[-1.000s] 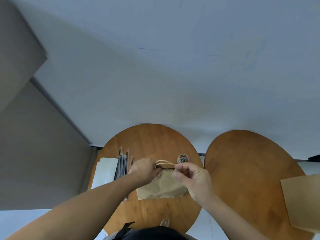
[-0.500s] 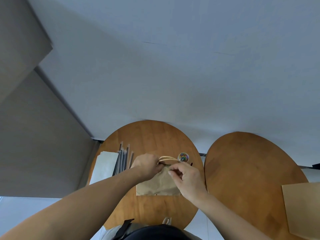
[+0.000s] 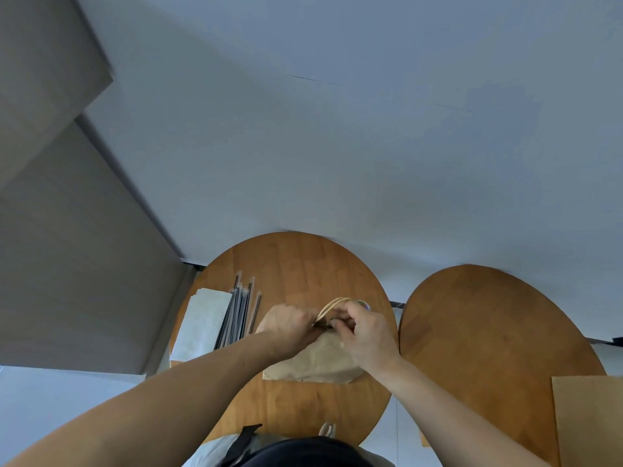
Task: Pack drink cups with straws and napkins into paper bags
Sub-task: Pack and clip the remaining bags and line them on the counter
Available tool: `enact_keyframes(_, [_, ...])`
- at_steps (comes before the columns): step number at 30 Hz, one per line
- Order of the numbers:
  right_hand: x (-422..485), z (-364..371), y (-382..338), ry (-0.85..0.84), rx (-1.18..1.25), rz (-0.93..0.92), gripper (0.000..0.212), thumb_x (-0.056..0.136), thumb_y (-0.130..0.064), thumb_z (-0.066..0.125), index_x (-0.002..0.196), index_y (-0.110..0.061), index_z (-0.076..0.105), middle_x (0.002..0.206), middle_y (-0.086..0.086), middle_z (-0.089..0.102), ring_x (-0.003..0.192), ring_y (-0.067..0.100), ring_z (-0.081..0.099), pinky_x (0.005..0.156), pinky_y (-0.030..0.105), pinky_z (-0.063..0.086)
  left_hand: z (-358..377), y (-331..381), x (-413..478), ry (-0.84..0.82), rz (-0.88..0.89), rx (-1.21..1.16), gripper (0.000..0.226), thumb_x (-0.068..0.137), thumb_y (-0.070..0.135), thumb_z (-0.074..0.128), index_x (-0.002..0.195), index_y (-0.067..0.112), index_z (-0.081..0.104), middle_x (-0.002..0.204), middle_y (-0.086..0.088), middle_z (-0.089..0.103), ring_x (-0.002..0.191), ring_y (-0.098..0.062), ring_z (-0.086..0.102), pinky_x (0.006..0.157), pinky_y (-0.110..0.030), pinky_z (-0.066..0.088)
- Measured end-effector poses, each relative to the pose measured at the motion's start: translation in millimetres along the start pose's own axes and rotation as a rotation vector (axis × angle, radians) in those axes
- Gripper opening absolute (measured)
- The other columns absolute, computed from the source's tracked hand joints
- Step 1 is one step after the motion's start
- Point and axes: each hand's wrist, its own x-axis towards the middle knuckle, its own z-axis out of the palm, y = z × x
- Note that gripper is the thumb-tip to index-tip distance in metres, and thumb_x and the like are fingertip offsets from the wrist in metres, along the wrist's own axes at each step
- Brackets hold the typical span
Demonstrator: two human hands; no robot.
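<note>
A brown paper bag (image 3: 317,360) stands on the left round wooden table (image 3: 296,264). My left hand (image 3: 290,326) and my right hand (image 3: 364,332) both pinch its top edge, close together, just below the tan twisted handles (image 3: 332,305). Whatever is inside the bag is hidden. Several black wrapped straws (image 3: 237,315) lie to the left of my left hand. White napkins (image 3: 202,323) lie beyond them at the table's left edge. A small round lid with a coloured print (image 3: 364,304) peeks out behind my right hand.
A second round wooden table (image 3: 488,332) stands to the right, with flat brown paper bags (image 3: 588,419) at its near right edge. A grey wall (image 3: 67,264) rises close on the left.
My right hand has moved left and closed in on my left hand at the bag's top. The bag's mouth looks pinched narrower.
</note>
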Motion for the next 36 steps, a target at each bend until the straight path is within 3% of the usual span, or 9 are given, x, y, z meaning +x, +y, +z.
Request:
enact_keyframes(8, [5,2,-1,-0.027,-0.071,-0.025,0.015,0.093,-0.017,0.065,0.102,-0.022,0.075,0.095,-0.013,0.074,0.090,0.003,0.067,0.083,0.023,0.054,-2,-3,4,-0.026,0.010,0.006,0.036,0.103,0.046,0.039,0.098,0.021,0.064,0.079,0.000,0.064,0.065,-0.018,0.046,0.060,-0.030,0.033])
enact_keyframes(12, [8,3,1,-0.050,-0.114,-0.013,0.016,0.093,-0.020,0.064,0.104,-0.025,0.075,0.097,-0.014,0.074,0.091,0.003,0.067,0.082,0.017,0.052,-4,-3,5,-0.046,0.002,-0.004,0.038,0.103,0.047,0.037,0.096,0.021,0.064,0.070,0.008,0.049,0.063,-0.017,0.045,0.058,-0.029,0.031])
enact_keyframes(19, [14,6,0,-0.087,-0.182,0.000,0.016,0.094,-0.023,0.062,0.102,-0.029,0.075,0.095,-0.013,0.074,0.089,0.005,0.066,0.080,0.021,0.052,-6,-3,7,-0.076,-0.013,-0.009,0.034,0.103,0.047,0.038,0.087,0.025,0.058,0.063,0.010,0.043,0.062,-0.018,0.045,0.055,-0.030,0.029])
enact_keyframes(23, [21,1,-1,-0.108,-0.170,0.034,0.014,0.092,-0.023,0.064,0.100,-0.028,0.076,0.086,-0.022,0.070,0.078,-0.010,0.060,0.070,0.003,0.041,-6,-3,7,-0.090,-0.022,-0.014,0.031,0.103,0.047,0.038,0.082,0.029,0.052,0.058,0.011,0.038,0.061,-0.019,0.046,0.052,-0.030,0.027])
enact_keyframes(26, [25,-2,-1,-0.062,-0.107,0.051,0.010,0.091,-0.022,0.068,0.096,-0.027,0.076,0.079,-0.029,0.064,0.078,-0.019,0.058,0.073,0.002,0.042,-9,-3,9,-0.086,-0.053,-0.027,0.034,0.102,0.048,0.038,0.084,0.028,0.058,0.056,0.011,0.039,0.058,-0.018,0.045,0.050,-0.030,0.028])
enact_keyframes(30, [23,-1,1,-0.123,-0.094,0.070,0.014,0.091,-0.021,0.068,0.102,-0.025,0.076,0.094,-0.017,0.073,0.078,-0.015,0.058,0.075,0.004,0.043,-9,-3,8,-0.094,-0.071,-0.038,0.031,0.101,0.050,0.038,0.078,0.031,0.048,0.056,0.011,0.039,0.052,-0.012,0.040,0.046,-0.027,0.025])
enact_keyframes(36, [20,4,3,-0.092,-0.166,0.048,0.016,0.092,-0.023,0.066,0.105,-0.027,0.075,0.097,-0.014,0.074,0.090,0.002,0.067,0.076,0.006,0.044,-9,-1,7,-0.094,-0.076,-0.064,0.031,0.101,0.049,0.039,0.077,0.032,0.046,0.057,0.011,0.041,0.056,-0.015,0.044,0.047,-0.027,0.026])
